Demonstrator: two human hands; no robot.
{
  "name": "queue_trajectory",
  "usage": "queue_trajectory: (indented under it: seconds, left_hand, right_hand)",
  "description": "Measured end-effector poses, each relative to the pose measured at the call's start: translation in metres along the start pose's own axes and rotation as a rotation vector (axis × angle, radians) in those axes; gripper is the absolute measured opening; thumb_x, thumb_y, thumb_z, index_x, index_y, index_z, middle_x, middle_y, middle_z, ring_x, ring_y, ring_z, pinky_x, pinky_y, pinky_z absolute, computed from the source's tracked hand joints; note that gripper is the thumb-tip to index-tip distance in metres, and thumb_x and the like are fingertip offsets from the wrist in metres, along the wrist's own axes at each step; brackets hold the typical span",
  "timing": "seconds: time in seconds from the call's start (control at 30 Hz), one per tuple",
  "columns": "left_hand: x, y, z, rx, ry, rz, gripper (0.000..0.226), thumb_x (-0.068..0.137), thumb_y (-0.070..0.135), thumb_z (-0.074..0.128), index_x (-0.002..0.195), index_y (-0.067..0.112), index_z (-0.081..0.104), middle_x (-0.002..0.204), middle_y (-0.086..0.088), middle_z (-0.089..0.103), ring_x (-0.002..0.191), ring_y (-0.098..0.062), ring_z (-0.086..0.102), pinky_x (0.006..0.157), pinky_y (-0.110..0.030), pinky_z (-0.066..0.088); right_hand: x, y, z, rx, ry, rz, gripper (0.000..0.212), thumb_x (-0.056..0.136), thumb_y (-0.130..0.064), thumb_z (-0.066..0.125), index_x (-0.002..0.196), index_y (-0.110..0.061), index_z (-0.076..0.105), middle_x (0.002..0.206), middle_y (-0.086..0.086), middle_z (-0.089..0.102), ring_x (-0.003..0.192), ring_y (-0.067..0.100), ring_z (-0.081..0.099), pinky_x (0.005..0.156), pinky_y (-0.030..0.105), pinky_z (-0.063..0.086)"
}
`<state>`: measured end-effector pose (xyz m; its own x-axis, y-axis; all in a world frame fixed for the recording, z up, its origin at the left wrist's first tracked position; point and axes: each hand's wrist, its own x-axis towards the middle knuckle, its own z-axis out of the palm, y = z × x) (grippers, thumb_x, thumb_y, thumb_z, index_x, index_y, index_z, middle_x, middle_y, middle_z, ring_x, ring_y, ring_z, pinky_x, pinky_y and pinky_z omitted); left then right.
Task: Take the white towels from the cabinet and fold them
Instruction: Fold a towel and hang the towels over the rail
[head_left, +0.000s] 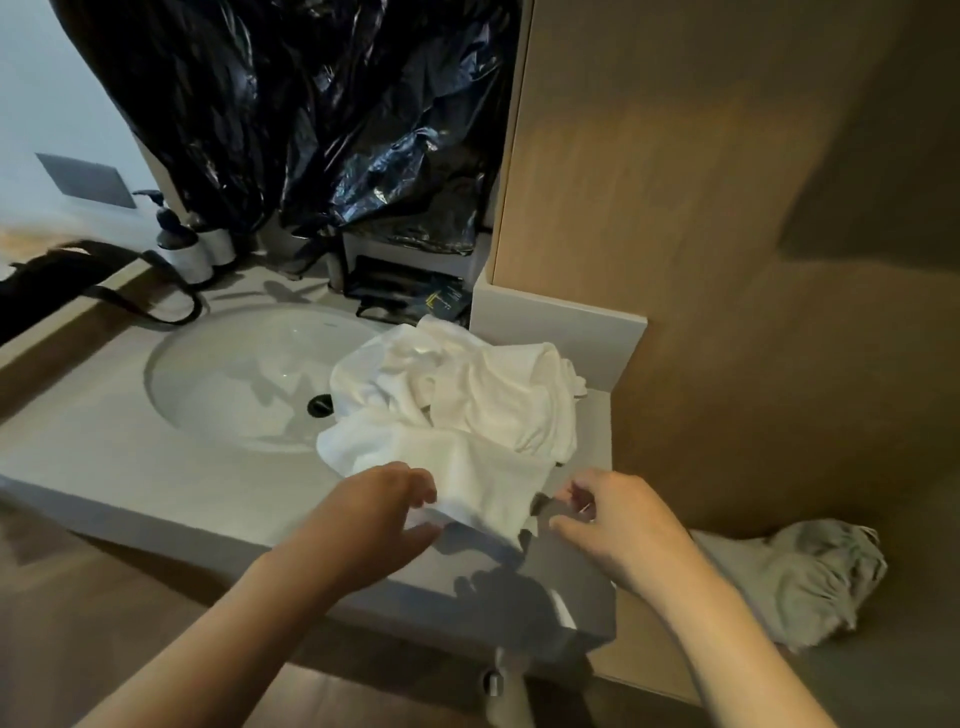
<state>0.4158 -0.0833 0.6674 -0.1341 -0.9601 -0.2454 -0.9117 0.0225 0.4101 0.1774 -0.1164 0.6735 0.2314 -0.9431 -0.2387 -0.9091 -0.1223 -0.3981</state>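
- Centrally, the white towels (467, 405) lie in a soft, rumpled heap on the right side of the counter (156, 467). Their left folds spill over the rim of the sink (223, 364). The cloth looks thick and matte, with rounded creases.
- One flatter layer reaches toward the counter's near edge, and its front corner droops just past it.
- The left hand (374, 514) grasps that near layer at its left edge, with the cloth caught between the curled fingers above and the thumb below.
- The right hand (618, 525) hovers just beside the layer's right corner. Its fingers are bent, its thumb is apart from them, and it grasps nothing; a dark gap shows between it and the cloth.
- The counter is smooth, pale grey and slab-like, with a square front edge.
- The sink is an oval, glossy white bowl with a round black drain (319, 405) near the towels.
- Behind the sink hangs a black plastic sheet (311, 104), shiny and heavily crinkled.
- Two cylindrical pump bottles (182, 249) stand at the back left, dark on top with white labels.
- A wood-grain panel (727, 208), flat and brown, fills the right side.
- A crumpled grey-green cloth (810, 582) lies low at the right, well apart from the towels.
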Motion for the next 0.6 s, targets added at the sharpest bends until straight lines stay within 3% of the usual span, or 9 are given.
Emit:
queue_trajectory:
  seconds: [0.13,0.23,0.33,0.47,0.6]
  left_hand:
    - [0.011,-0.039,-0.02,0.017,0.028,0.04,0.032,0.09,0.043,0.062,0.118,0.03,0.06,0.117,0.012,0.061,0.099,-0.004,0.058,0.087,-0.018,0.05]
    - [0.02,-0.061,-0.028,0.004,0.058,0.057,0.031,0.09,0.043,0.06,0.118,0.03,0.059,0.118,0.013,0.06,0.1,-0.005,0.058,0.083,-0.015,0.045]
    - [0.031,-0.077,-0.032,-0.014,0.073,0.05,0.03,0.09,0.044,0.061,0.117,0.031,0.059,0.116,0.013,0.06,0.1,-0.006,0.058,0.086,-0.021,0.048]
    - [0.049,-0.088,-0.037,-0.024,0.081,0.034,0.028,0.09,0.042,0.06,0.116,0.03,0.06,0.113,0.014,0.06,0.099,-0.007,0.059,0.085,-0.025,0.05]
    - [0.074,-0.091,-0.044,-0.048,0.099,0.022,0.025,0.09,0.041,0.061,0.112,0.03,0.06,0.11,0.017,0.059,0.097,-0.005,0.059,0.079,-0.02,0.048]
  right_hand:
    - [0.011,-0.026,0.017,0.039,0.038,0.063,0.007,0.089,-0.033,0.064,0.093,-0.028,0.061,0.088,-0.011,0.061,0.079,0.006,0.057,0.063,0.02,0.048]
    - [0.024,-0.038,0.023,0.035,0.033,0.106,0.01,0.089,-0.034,0.065,0.097,-0.028,0.062,0.089,-0.012,0.062,0.079,0.005,0.058,0.069,0.022,0.053]
    - [0.04,-0.044,0.022,0.043,0.027,0.115,0.014,0.089,-0.035,0.066,0.1,-0.028,0.062,0.091,-0.013,0.062,0.082,0.004,0.057,0.066,0.019,0.047]
    - [0.068,-0.045,0.017,0.079,0.04,0.141,0.013,0.088,-0.033,0.065,0.098,-0.025,0.063,0.089,-0.01,0.063,0.082,0.008,0.059,0.073,0.029,0.054]
    - [0.1,-0.037,0.01,0.129,0.047,0.135,0.014,0.089,-0.029,0.065,0.101,-0.023,0.062,0.091,-0.011,0.062,0.085,0.008,0.059,0.076,0.028,0.053]
